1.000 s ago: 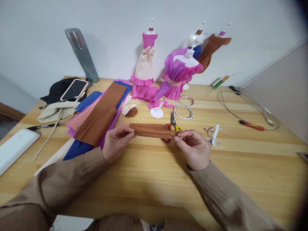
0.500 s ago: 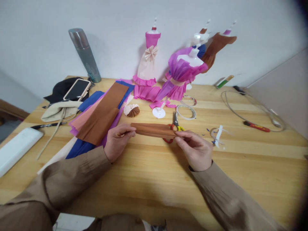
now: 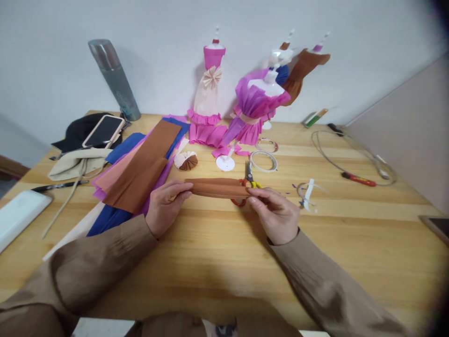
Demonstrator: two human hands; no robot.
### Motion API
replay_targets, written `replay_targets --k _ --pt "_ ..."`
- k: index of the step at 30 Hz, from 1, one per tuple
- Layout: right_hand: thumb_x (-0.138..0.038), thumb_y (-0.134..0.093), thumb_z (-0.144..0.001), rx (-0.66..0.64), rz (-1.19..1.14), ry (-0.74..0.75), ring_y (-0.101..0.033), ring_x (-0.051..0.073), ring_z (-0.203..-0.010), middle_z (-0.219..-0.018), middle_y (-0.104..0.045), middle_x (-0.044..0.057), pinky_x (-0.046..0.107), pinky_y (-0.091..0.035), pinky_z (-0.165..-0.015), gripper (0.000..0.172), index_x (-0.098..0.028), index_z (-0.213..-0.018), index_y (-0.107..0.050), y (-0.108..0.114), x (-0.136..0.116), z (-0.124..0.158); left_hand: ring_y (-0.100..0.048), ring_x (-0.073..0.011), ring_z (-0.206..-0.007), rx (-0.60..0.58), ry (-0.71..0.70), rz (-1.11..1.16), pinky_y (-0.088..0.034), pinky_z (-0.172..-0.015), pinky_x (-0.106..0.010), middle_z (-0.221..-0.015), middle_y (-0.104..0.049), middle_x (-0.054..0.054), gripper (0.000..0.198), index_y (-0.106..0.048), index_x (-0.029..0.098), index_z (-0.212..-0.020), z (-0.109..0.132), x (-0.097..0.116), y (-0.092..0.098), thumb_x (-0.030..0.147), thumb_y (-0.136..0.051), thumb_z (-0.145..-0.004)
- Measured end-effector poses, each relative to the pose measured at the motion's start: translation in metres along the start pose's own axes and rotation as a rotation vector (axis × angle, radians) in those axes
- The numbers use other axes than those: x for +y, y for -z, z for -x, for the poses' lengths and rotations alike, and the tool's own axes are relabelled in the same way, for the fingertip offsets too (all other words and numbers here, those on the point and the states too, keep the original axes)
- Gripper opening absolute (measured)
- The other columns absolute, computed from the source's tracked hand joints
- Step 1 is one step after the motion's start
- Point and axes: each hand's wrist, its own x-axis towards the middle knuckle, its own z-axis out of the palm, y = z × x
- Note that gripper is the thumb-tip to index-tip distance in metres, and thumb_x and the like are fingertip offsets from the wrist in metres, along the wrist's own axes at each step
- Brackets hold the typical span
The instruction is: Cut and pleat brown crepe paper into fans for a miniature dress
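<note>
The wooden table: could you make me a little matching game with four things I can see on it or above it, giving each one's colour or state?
Things
1. Folded brown strip
2. Pleated round piece
3. Phone
4. Scissors

Descriptions
A. Pale at the rim, dark in the middle
B. Held between the left hand and the right hand
C. Red, yellow and grey, partly hidden
D. Part cream, part brown

Pairs: 1-B, 2-D, 3-A, 4-C

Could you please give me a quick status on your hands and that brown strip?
Left hand, right hand pinching opposite ends. Folded brown paper strip spanning between them. Red-and-yellow-handled scissors partly hidden behind it.
</note>
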Motion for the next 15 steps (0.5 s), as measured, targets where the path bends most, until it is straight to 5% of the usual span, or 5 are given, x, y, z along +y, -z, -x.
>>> replay_targets --k 10,15 --pt "-0.023 -0.065 -0.081 -0.032 0.125 0.05 -0.063 0.017 -0.069 -0.078 -0.069 0.004 0.031 -0.051 -0.065 0.006 -0.022 -0.082 -0.07 0.0006 -0.0027 -0.0005 -0.064 -0.0133 -0.073 -0.034 -0.025 -0.113 -0.052 -0.07 -0.023 -0.078 -0.069 -0.003 0.01 -0.069 0.018 -0.08 -0.0001 0.0013 0.0006 0.019 -0.06 -0.084" --pt "-0.028 -0.066 -0.079 -0.011 0.149 -0.039 -0.062 0.015 -0.059 -0.07 -0.07 0.003 0.029 -0.051 -0.06 0.008 -0.02 -0.078 -0.069 0.0005 -0.0008 0.0019 -0.065 -0.0138 -0.071 -0.037 0.11 -0.088 -0.052 -0.068 -0.023 -0.077 -0.071 -0.003 0.007 -0.069 0.018 -0.08 0.0047 -0.0014 -0.0027 0.021 -0.063 -0.081"
